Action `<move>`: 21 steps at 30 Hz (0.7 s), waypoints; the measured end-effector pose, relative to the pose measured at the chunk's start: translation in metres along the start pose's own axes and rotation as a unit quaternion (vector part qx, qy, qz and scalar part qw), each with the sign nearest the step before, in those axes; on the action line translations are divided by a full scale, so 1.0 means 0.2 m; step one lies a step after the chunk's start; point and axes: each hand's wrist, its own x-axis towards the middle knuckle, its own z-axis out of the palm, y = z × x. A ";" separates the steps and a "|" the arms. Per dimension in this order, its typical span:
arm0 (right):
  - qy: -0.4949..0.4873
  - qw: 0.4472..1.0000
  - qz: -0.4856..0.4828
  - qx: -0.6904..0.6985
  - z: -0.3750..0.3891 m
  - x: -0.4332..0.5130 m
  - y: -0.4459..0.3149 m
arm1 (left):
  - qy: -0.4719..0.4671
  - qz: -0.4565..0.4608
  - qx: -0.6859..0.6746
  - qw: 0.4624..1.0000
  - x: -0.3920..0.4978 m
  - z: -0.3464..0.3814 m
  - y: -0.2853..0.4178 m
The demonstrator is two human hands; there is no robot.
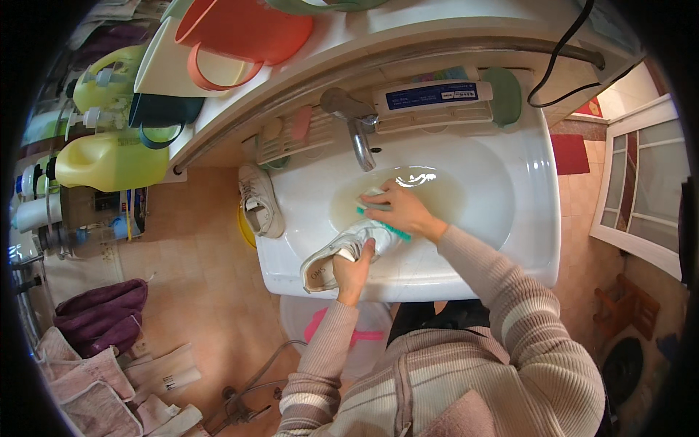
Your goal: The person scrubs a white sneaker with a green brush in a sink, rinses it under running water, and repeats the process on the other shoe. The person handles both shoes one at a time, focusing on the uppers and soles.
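My left hand (353,271) grips a white lace-up shoe (326,261) by its side, the thumb near the opening. The shoe is tilted over the front rim of a white ceramic sink (278,262), its toe towards the basin. In my right hand (402,206) is a scrub brush (377,207) with green bristles, which lie against the toe end of the shoe. My fingers cover part of the brush's back. Cloudy, yellowish water (448,191) stands in the basin just beyond. A second white shoe (259,202) rests on the sink's left edge.
A chrome faucet (359,136) juts over the basin. Behind it are a toothpaste box (431,97) and a soap rack (295,136). Cups, including an orange mug (246,33), stand on the shelf above. Below the sink sits a translucent tub (295,311) with a pink item (317,328).
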 end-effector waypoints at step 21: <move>-0.206 0.976 -0.016 0.064 -0.03 -0.23 0.31 | -0.091 -0.075 -0.049 0.992 -0.22 0.04 -0.30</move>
